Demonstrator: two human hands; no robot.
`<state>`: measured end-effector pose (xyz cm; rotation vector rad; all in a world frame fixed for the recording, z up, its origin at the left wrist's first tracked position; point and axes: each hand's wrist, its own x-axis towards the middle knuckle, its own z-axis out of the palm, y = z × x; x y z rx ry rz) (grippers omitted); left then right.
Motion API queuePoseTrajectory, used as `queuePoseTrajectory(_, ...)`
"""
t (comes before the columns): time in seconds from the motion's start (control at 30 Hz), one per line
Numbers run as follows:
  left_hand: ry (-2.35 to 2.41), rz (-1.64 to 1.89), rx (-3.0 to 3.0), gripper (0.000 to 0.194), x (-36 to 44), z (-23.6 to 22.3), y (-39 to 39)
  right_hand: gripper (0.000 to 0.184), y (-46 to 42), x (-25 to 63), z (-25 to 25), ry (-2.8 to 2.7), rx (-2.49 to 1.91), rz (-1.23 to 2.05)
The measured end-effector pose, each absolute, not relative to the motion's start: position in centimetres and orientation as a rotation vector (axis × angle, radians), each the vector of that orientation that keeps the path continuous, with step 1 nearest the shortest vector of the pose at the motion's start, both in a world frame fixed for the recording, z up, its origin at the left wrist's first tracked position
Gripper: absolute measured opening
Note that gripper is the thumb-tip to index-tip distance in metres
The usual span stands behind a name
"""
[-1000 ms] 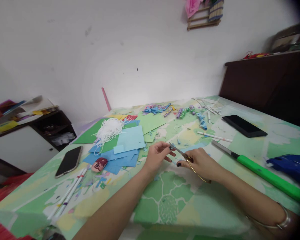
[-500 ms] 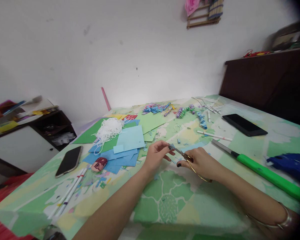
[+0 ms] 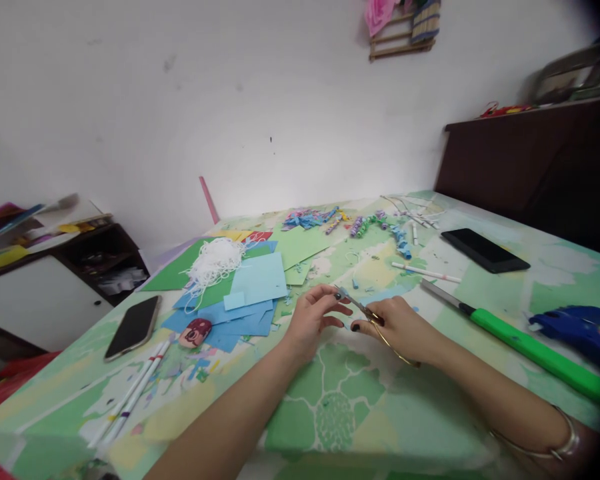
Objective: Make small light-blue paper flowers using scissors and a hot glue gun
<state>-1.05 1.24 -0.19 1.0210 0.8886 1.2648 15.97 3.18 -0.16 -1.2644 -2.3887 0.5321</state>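
Note:
My right hand is closed around the gold-handled scissors, whose blades point up and left. The tips reach the thumb and forefinger of my left hand. Those two fingers are pinched together at the blades, while the other fingers are curled loosely below. Whatever sits in the pinch is too small to make out. Just beyond the hands, a short blue roll with a white string lies on the tablecloth. A light-blue strip of paper shows behind my right hand.
On the left are white string, coloured paper sheets, a phone, felt-tip pens and paper scraps. At right lie a green-handled cutter, a blue glue gun and a black tablet-like device. Rolled paper beads lie farther back.
The view has shifted slightly. The scissors stay at my left fingertips, and the greyish-blue bit that showed by the tips is no longer visible there.

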Motion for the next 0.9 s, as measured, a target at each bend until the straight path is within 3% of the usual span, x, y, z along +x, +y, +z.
queuePoseTrajectory(0.27,0.876,1.252,0.884,0.021,-0.7,-0.14,1.06,0.045,3.11,15.85,-0.21,-2.361,-1.24,0.589)
queuePoseTrajectory(0.9,0.843,1.274,0.79,0.014,-0.08,0.11,0.61,0.043,2.63,15.26,-0.52,-2.239,-1.157,0.798)
